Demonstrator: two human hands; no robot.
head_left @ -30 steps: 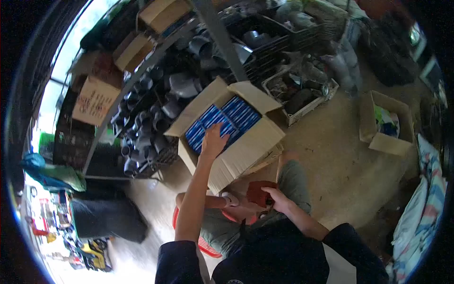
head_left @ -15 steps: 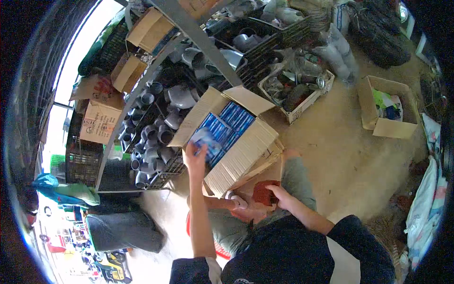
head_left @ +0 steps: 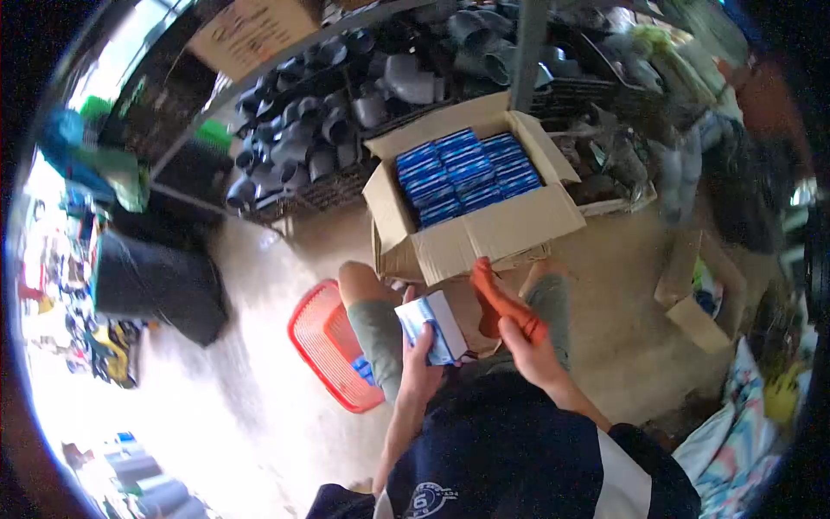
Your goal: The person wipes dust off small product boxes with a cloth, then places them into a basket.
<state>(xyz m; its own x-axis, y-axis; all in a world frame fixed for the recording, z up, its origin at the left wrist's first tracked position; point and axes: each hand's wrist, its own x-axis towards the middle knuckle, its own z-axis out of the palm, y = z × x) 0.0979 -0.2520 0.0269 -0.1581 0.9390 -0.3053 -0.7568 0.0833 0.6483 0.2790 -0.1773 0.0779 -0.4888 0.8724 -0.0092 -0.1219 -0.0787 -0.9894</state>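
Closed around a blue and white box point(head_left: 439, 327), my left hand point(head_left: 418, 356) is low in front of my body, between my knees. To its right, my right hand point(head_left: 529, 348) grips a red-orange cloth point(head_left: 506, 303), which hangs partly folded over the fingers. Beyond both hands stands an open cardboard carton point(head_left: 501, 232) with its flaps spread. Rows of blue packs point(head_left: 467, 169) fill it. A red plastic basket point(head_left: 316, 346) sits on the floor by my left knee, with something blue inside.
Behind the carton, a rack point(head_left: 529, 52) holds many grey pipe fittings point(head_left: 406, 80). A black covered bin point(head_left: 156, 281) stands at the left. An open cardboard box point(head_left: 700, 322) is on the floor at the right, near a patterned white cloth point(head_left: 718, 454).
My left hand has come back from the carton to my lap with a blue and white box. The red-orange cloth is lifted and more spread out. The view has turned.
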